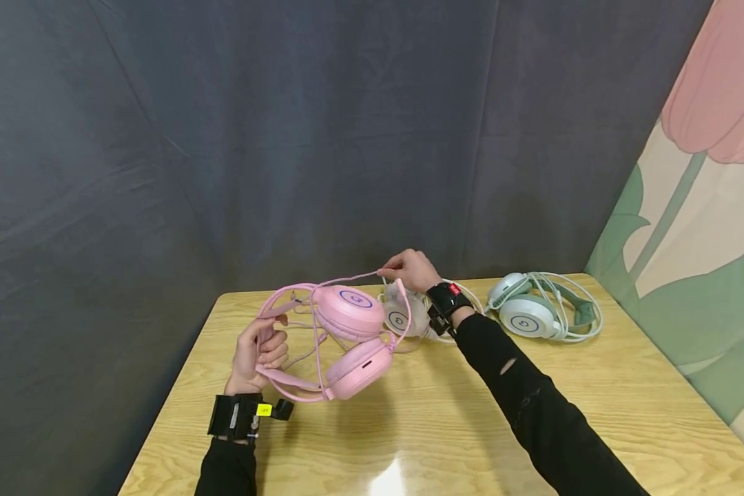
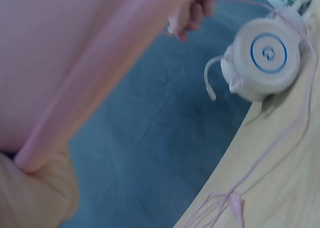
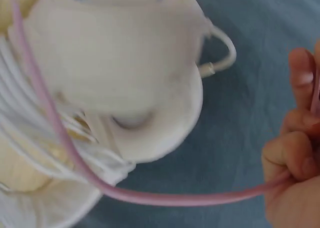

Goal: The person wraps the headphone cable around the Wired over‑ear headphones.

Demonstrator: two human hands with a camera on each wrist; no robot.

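Observation:
My left hand (image 1: 262,353) grips the headband of a pink headset (image 1: 353,313), raised over the table with its ear cups toward the right. A pink microphone arm (image 1: 404,303) sticks up from the cups. With my right hand (image 1: 411,270) I pinch the pink cable (image 1: 353,278), drawn out to the right of the headset; in the right wrist view the cable (image 3: 170,199) runs into the curled fingers. Behind the raised cups and my right wrist lies a white headset (image 3: 115,57), partly hidden in the head view. More pink cable (image 2: 265,155) trails over the table.
A white and green headset (image 1: 533,313), wrapped in its pale cable, lies at the right on the wooden table (image 1: 471,427). Dark curtain (image 1: 359,138) hangs behind the table's far edge. A flower-patterned panel (image 1: 707,262) stands along the right side.

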